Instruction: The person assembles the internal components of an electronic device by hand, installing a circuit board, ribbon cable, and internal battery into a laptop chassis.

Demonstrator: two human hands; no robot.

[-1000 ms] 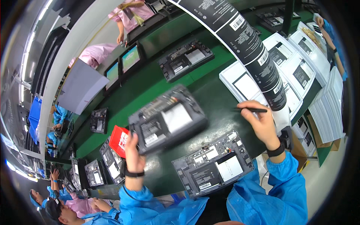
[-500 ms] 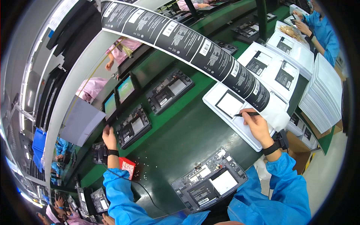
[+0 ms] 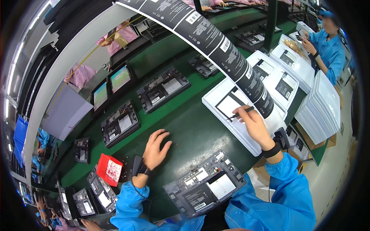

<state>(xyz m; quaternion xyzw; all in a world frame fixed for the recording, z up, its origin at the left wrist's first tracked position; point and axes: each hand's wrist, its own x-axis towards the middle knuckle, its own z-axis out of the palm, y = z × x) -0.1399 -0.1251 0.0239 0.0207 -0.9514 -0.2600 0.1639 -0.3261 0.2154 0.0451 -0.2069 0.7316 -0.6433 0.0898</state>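
Resting our empty left hand (image 3: 155, 149) flat on the bench (image 3: 192, 127) beyond the opened tablet (image 3: 205, 185), we hold a pen (image 3: 241, 112) in the right hand (image 3: 252, 124) over the white tray (image 3: 235, 123) farther right; the tablet seems untouched.

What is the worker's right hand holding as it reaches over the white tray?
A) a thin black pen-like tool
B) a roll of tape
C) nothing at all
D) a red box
A: the right hand pinches a thin black pen-like tool whose tip points at the white tray; the left hand rests empty on the green belt.
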